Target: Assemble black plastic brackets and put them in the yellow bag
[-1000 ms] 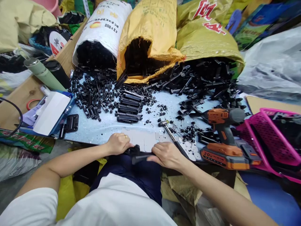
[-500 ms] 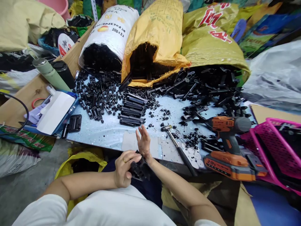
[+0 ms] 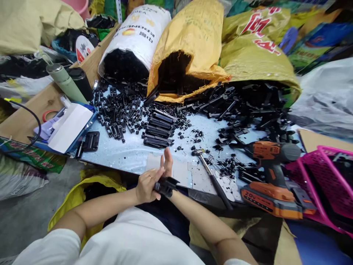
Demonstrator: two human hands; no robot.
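My left hand [image 3: 146, 186] is closed around a black plastic part [image 3: 166, 185] at the near edge of the pale blue table [image 3: 129, 152], over my lap. A ring shows on one of its fingers. My right hand [image 3: 167, 163] stands edge-up just behind the part, fingers stretched and together, its wrist against the part. Black plastic pieces [image 3: 118, 110] lie heaped on the table behind, with a neat stack of longer black bars [image 3: 158, 129] in the middle.
A small hammer [image 3: 209, 171] lies right of my hands. An orange cordless drill [image 3: 271, 173] and a pink basket [image 3: 322, 176] sit further right. White, yellow and green sacks [image 3: 190, 44] spill parts at the back. Bottles [image 3: 66, 82] and a blue tray with white paper [image 3: 68, 127] stand left.
My right hand let go of the part and rose with its fingers straight. My left hand drew the black part back toward my lap and turned it. The view shifted slightly.
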